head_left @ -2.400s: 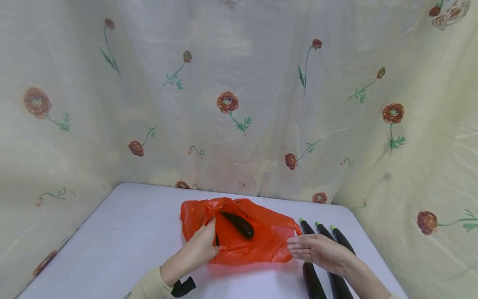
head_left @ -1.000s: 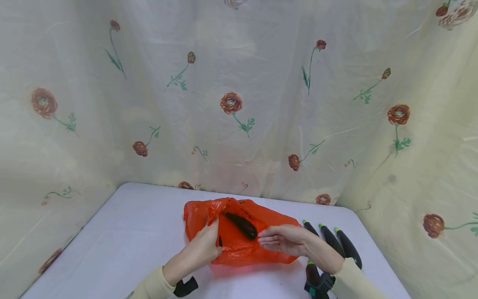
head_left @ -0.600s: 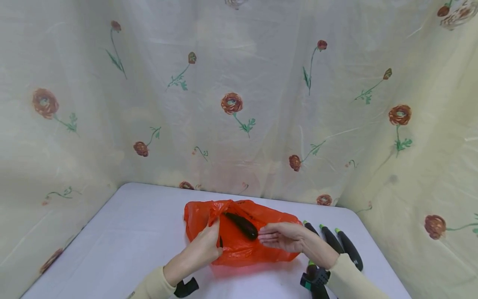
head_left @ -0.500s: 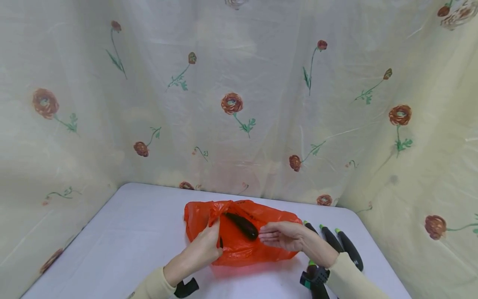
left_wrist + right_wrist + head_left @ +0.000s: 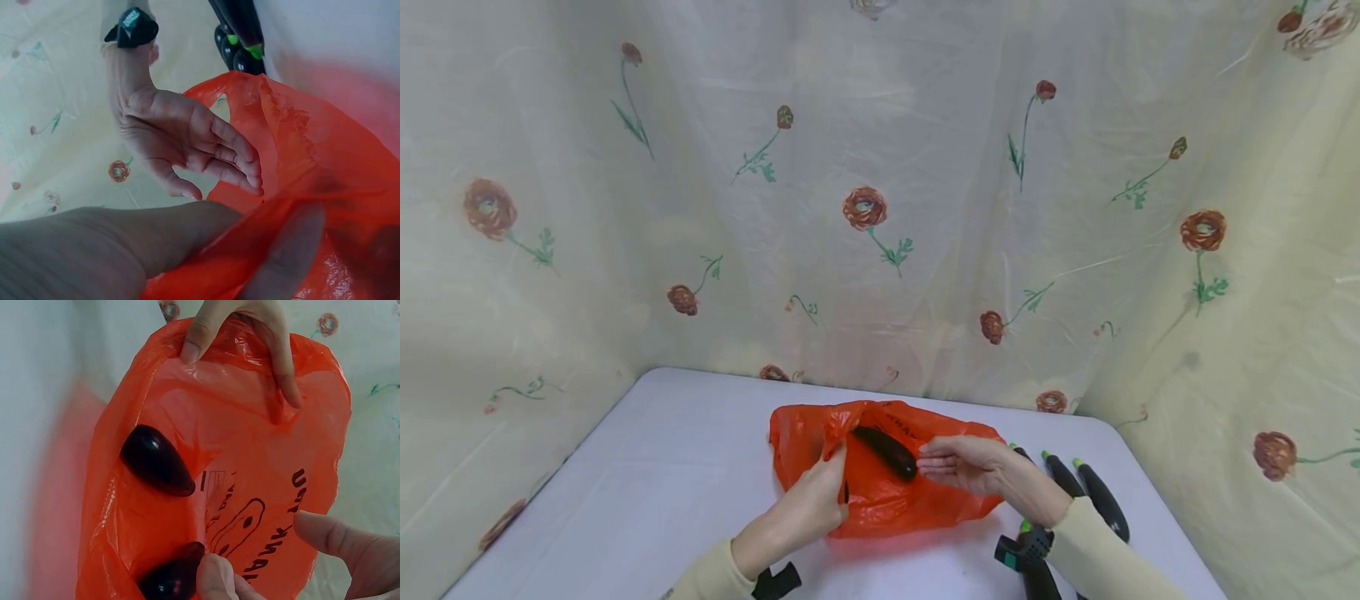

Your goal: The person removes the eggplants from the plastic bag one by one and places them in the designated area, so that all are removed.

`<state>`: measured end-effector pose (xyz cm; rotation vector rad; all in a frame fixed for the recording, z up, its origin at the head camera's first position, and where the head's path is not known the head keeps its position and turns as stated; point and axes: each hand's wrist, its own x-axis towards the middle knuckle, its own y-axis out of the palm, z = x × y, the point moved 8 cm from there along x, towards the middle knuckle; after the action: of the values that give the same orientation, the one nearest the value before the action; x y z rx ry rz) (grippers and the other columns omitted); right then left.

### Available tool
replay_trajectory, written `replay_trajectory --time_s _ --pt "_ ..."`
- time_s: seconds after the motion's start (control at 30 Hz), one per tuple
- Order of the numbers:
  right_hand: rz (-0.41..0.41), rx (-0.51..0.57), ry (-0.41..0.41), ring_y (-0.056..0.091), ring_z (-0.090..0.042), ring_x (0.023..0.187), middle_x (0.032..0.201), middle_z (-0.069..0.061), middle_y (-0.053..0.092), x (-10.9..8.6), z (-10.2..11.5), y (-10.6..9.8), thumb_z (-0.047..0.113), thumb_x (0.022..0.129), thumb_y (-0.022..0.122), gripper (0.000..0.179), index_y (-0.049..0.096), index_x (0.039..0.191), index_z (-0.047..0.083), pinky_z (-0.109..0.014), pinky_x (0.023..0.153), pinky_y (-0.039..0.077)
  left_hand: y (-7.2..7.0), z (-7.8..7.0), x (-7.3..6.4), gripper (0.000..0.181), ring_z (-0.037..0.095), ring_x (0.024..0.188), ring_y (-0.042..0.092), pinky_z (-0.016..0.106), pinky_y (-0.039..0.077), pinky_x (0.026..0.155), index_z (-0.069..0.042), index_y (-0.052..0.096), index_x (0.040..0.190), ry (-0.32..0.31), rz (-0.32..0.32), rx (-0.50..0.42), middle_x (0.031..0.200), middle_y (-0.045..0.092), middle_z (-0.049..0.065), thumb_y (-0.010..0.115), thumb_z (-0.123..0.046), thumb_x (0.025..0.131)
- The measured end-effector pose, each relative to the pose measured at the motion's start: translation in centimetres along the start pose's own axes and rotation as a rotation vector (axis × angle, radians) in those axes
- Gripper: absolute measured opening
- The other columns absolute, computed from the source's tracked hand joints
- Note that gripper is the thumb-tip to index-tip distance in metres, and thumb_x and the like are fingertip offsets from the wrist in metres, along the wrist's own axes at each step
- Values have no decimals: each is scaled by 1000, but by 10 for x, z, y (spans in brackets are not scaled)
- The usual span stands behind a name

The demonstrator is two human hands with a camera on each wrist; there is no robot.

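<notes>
A red plastic bag (image 5: 895,508) lies on its side with its mouth spread wide. My left hand (image 5: 812,500) grips the left part of the mouth's rim, thumb and fingers hooked over the plastic, as the right wrist view shows. Two dark eggplants lie inside: one eggplant (image 5: 156,460) near a side wall, another eggplant (image 5: 172,575) lower in that view. My right hand (image 5: 962,464) is held at the mouth with fingers extended, fingertips right beside the end of an eggplant (image 5: 886,452). The left wrist view shows that right hand's bare palm (image 5: 181,128).
Several more eggplants with green stem ends lie right of the bag, among them an outer eggplant (image 5: 1101,500) and a nearer eggplant (image 5: 1041,575) partly under my right wrist. The white table (image 5: 647,475) ends at a flower-printed curtain (image 5: 925,208).
My right hand has come left from beside the bag's right edge to the mouth, next to the eggplant, and lately rose slightly. My left hand keeps hold of the rim.
</notes>
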<state>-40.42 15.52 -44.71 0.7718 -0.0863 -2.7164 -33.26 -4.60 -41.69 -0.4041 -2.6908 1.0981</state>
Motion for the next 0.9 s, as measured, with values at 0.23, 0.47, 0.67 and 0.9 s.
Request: replay_trajectory --time_s 0.23,0.47,0.67,0.9 --pt "-31 20 -15 69 -25 102 99 -11 72 6 5 0 18 95 59 46 52 133 -6 -37 101 47 3 -3 -2 92 28 93 59 36 59 71 4 16 151 19 19 11 145 42 22 69 11 77" --pt "-97 33 -19 65 -28 107 114 -16 67 15 7 -1 17 95 59 44 54 132 -4 -36 100 48 4 -5 -1 94 27 96 59 40 58 77 0 16 152 27 14 28 144 44 20 70 11 76" --pt "-116 35 -8 59 -29 112 122 -18 62 24 9 2 16 94 60 42 55 130 -4 -39 106 44 7 -6 0 98 25 88 61 38 58 76 2 12 153 34 36 44 149 37 20 70 13 74" --pt "-143 66 -29 58 -29 111 124 -19 61 30 14 3 13 94 59 41 55 131 -4 -39 107 43 7 -7 0 96 25 92 61 41 58 79 1 14 152 50 30 49 146 42 20 70 13 74"
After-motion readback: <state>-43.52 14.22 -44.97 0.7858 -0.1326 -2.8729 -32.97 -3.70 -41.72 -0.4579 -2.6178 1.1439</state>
